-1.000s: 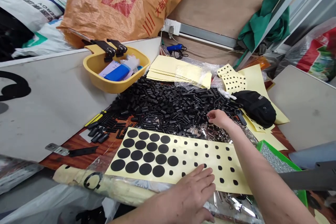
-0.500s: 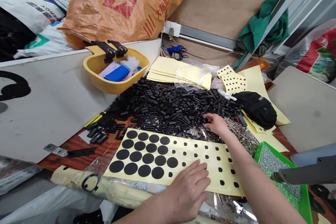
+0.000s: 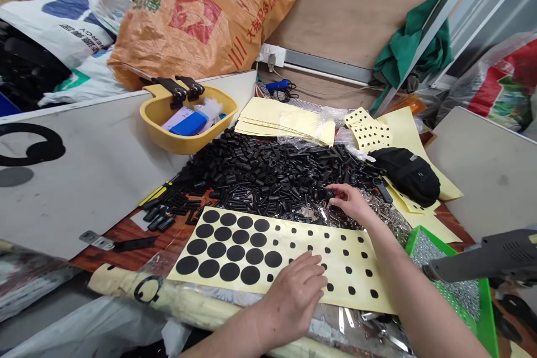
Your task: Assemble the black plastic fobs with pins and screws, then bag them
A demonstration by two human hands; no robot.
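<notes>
A pale yellow backing sheet (image 3: 335, 291) lies along the near edge, with round black stickers (image 3: 235, 252) on its left half and small dark holes on its right half. My left hand (image 3: 296, 291) rests on this sheet, fingers stretched and empty. Farther off, my right hand (image 3: 350, 201) reaches into the front of a heap of small black plastic parts (image 3: 268, 168). Its thumb and index finger close around a small black plastic part (image 3: 329, 194), partly hidden by the fingers. Beside that hand spreads a pile of shiny metal pieces (image 3: 384, 212).
At right, a power screwdriver (image 3: 478, 257) juts over a green tray (image 3: 489, 313) of small silver hardware. A yellow bin (image 3: 172, 142) hangs on the left panel. Behind the heap are yellow sheets (image 3: 260, 114); a black cloth bundle (image 3: 406, 176) sits at right.
My left hand has shifted slightly left over the sheet, its fingers drawn a little closer together. The right hand stays at the heap's front edge. The camera view has moved slightly.
</notes>
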